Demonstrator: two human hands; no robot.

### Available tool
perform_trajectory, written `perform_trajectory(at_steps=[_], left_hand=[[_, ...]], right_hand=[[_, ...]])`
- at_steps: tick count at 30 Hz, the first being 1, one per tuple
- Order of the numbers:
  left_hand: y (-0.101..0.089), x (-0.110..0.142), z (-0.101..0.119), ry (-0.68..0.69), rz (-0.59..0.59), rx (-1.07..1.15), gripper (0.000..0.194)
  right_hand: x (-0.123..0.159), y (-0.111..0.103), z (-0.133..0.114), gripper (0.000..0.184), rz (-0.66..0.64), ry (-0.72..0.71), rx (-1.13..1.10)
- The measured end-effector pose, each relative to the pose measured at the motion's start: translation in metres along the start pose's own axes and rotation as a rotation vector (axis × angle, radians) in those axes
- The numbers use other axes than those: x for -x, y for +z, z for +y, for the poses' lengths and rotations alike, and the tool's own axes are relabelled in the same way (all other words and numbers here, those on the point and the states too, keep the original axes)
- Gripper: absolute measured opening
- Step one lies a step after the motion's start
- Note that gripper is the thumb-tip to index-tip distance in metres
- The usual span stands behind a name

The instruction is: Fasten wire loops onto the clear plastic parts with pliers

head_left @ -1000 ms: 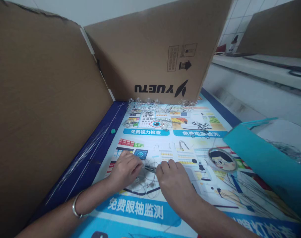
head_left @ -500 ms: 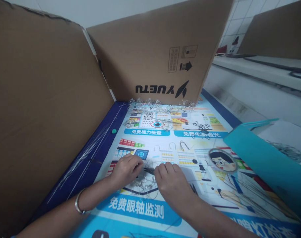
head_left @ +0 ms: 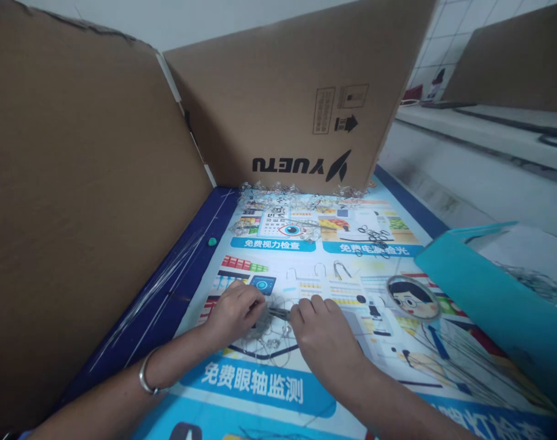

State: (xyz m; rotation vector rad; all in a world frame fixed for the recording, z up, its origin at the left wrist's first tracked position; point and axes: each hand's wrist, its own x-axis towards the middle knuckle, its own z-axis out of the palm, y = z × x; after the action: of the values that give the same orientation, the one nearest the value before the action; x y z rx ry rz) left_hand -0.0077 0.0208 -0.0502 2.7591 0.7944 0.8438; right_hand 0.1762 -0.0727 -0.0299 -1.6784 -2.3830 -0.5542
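Observation:
My right hand (head_left: pixel 326 335) is closed around a pair of pliers (head_left: pixel 279 313), whose dark metal jaws point left toward my other hand. My left hand (head_left: pixel 236 310) is pinched, fingertips close to the jaw tips, on what looks like thin wire; most of it is hidden by the fingers. Under and between both hands lies a tangle of fine wire loops with small see-through bits (head_left: pixel 272 343). A little beyond them, bent wire hooks (head_left: pixel 340 269) rest on the printed sheet (head_left: pixel 260 403).
Cardboard panels (head_left: pixel 269 104) wall the left and back. Wire pieces (head_left: pixel 301 200) line the back panel's foot, with dark rings (head_left: pixel 373 237) nearer. Straight wires (head_left: pixel 159 287) lie left, more (head_left: pixel 471 366) right. A turquoise box (head_left: pixel 480 287) holds wire bits.
My right hand has shifted slightly right and up, with more of the pliers' jaws showing. My left hand has barely moved. The whole view has drifted a little.

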Motion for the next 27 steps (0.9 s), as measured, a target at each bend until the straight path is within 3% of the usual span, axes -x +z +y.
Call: perform_trajectory(at_steps=[12,20,27], left_hand=[[0.001,0.002,0.002,-0.044,-0.071,-0.062,0.011],[0.002,0.001,0.001,-0.015,-0.048,-0.069,0.014],[-0.002,-0.002,0.006,0.042,0.021,-0.122,0.015]], right_hand=[[-0.008,-0.010,-0.007,0.010,-0.046,-0.069,0.095],[-0.020,-0.017,-0.010,0.009,-0.189,-0.068,0.043],[-0.018,-0.015,-0.007,0.010,-0.190,-0.067,0.033]])
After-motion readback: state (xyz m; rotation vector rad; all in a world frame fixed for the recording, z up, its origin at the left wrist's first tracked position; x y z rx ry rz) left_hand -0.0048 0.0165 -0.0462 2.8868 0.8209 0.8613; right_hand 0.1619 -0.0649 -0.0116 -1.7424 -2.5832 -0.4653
